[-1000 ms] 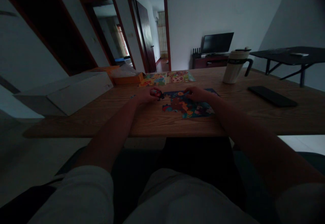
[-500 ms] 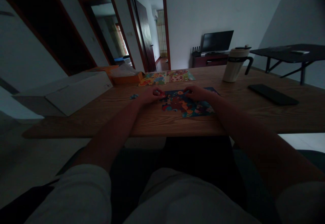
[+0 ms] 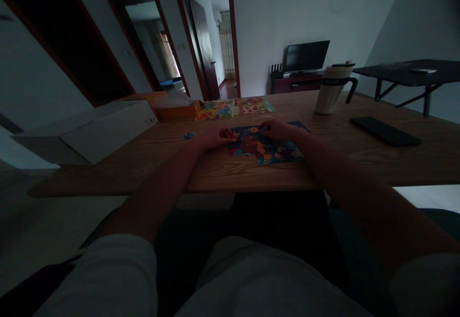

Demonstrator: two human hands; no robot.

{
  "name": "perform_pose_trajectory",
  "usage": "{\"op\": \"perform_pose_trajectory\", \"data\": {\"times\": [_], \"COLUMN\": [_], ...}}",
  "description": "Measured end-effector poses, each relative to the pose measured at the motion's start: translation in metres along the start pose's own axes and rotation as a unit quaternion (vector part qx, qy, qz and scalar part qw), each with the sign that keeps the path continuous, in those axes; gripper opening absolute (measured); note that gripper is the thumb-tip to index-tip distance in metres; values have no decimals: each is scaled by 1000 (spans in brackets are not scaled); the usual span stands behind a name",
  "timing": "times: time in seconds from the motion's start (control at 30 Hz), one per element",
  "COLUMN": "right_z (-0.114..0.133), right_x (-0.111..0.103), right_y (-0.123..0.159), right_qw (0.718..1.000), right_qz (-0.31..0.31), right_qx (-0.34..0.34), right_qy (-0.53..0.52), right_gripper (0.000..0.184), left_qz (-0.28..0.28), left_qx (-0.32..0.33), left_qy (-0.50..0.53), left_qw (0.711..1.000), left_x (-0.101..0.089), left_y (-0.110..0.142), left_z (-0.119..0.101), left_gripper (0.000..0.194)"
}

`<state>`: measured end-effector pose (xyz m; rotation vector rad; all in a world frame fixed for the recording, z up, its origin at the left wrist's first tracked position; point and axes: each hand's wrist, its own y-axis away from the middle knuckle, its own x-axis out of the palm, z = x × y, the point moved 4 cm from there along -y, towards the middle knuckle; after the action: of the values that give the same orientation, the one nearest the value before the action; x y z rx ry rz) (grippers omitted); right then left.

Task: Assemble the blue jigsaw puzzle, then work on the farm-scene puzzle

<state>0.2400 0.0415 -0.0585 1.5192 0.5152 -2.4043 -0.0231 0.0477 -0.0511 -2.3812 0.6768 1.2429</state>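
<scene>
Fingers (image 3: 269, 124) on puzzle (image 3: 253, 145), between white box (image 3: 111, 132) and mug (image 3: 328, 98).

Dim, Soft Picture

We're peering into gloom here! Pale daylight shows through the right-hand doorway (image 3: 217, 0), we catch sheen on its open door (image 3: 203, 31), detail softens across the puzzle (image 3: 253, 148), edges stretch wide, top-right corner dark.

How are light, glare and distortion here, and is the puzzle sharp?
Head view: dim light leaves the left hand and right hand shadowy; head view: pale sheen on the open door; head view: leaning leftmost door frame, likely lens distortion; head view: puzzle details look soft.
</scene>
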Motion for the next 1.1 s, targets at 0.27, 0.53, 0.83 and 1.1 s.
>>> {"op": "perform_pose_trajectory", "data": {"times": [0.27, 0.53, 0.83, 1.1], "right_z": [2, 2, 2, -2], "right_x": [-2, -1, -1, 0], "right_y": [1, 0, 1, -1], "right_qw": [1000, 1000, 1000, 1000], "right_qz": [-6, -6, -1, -1], "right_qx": [-8, 4, -6, 2], "right_qy": [5, 2, -3, -3], "right_gripper": [34, 35, 33, 36], "left_qz": [10, 22, 49, -147], "left_qx": [9, 37, 67, -163], "left_qy": [-111, -111, -107, -80], "left_qw": [994, 993, 991, 972], "left_x": [5, 7, 7, -87], "left_y": [1, 0, -1, 31], "left_z": [-9, -14, -18, 51], "left_gripper": [46, 38, 28, 36]}}
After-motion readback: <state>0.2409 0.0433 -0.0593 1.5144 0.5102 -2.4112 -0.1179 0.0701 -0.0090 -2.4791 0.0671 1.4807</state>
